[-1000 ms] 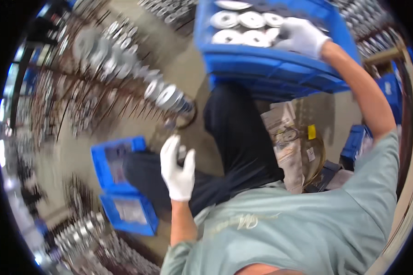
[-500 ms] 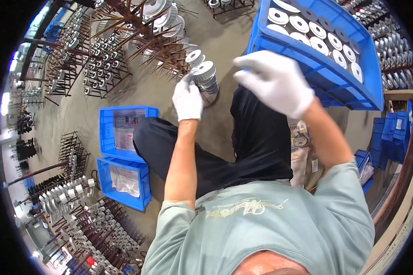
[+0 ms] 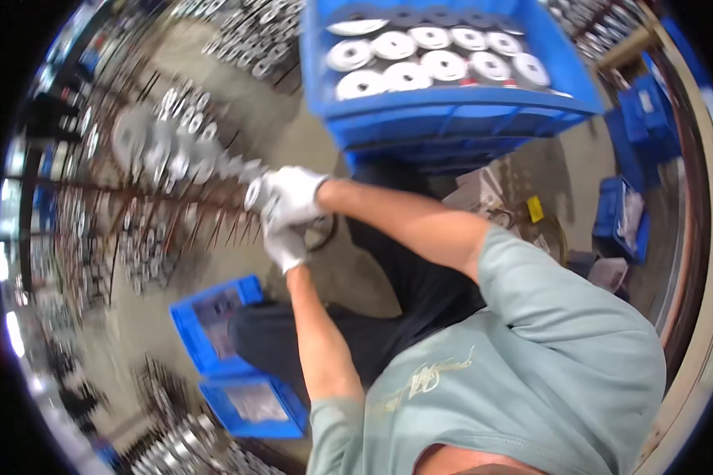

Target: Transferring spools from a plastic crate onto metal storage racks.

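My hands, in white gloves, come together in front of my left knee. A small silver toothed wheel shows at the fingertips, partly hidden by the gloves and smeared by motion. My right hand reaches across from the right and closes over the wheel from above. Just below it, my left hand is closed against the same metal piece, its fingers partly covered by the right hand. Beyond the wheel, a reddish-brown spiked rack carries several silver discs.
A large blue crate with rows of silver ring-shaped parts stands ahead, on another blue crate. Two small blue bins sit by my left leg. More loaded racks fill the left side. Blue bins stand at right.
My right hand has come from beside the large crate to join my left hand at the metal wheels. The view has turned, so the crate appears further left and the rack lower.
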{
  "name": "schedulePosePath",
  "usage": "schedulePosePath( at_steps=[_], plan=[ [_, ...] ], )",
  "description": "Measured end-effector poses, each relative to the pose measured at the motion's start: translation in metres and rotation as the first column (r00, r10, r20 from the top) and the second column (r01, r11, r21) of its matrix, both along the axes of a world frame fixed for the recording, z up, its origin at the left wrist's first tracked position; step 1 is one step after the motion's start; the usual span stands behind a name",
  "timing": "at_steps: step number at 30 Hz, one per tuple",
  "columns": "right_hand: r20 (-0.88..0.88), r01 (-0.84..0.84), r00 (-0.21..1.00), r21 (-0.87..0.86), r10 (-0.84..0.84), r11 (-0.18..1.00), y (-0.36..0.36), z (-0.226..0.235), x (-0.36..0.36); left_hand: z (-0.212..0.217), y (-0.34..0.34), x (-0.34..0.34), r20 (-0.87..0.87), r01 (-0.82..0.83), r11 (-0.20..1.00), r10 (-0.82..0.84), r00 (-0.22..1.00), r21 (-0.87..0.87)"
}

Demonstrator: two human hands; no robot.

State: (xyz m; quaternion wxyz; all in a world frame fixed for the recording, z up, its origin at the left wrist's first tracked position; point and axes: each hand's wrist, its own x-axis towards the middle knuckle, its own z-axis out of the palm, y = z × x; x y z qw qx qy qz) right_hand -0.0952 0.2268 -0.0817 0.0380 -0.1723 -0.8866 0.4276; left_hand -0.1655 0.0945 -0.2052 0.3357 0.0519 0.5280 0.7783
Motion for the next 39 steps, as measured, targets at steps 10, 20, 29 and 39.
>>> schedulePosePath(
  at_steps=[10,20,29,39],
  plan=[
    [-0.019,0.107,0.994,0.149,-0.105,0.983,-0.008,-0.005,-0.001,0.001,0.001,-0.01,0.181,-0.069,0.997,0.076,0.98,-0.047],
    [-0.013,0.231,0.973,0.13,-0.231,0.964,-0.032,-0.047,-0.033,-0.053,-0.035,-0.036,-0.216,-0.071,0.964,0.015,0.976,-0.255],
    [-0.12,0.13,0.984,-0.027,-0.132,0.991,-0.016,0.018,0.017,-0.108,-0.064,-0.078,-0.21,0.278,0.894,-0.214,0.954,0.352],
    [-0.338,-0.307,0.941,-0.844,0.009,0.44,0.062,0.135,0.234,-0.003,-0.016,-0.017,-0.706,-0.366,0.624,-0.466,0.533,-0.69]
  ],
)
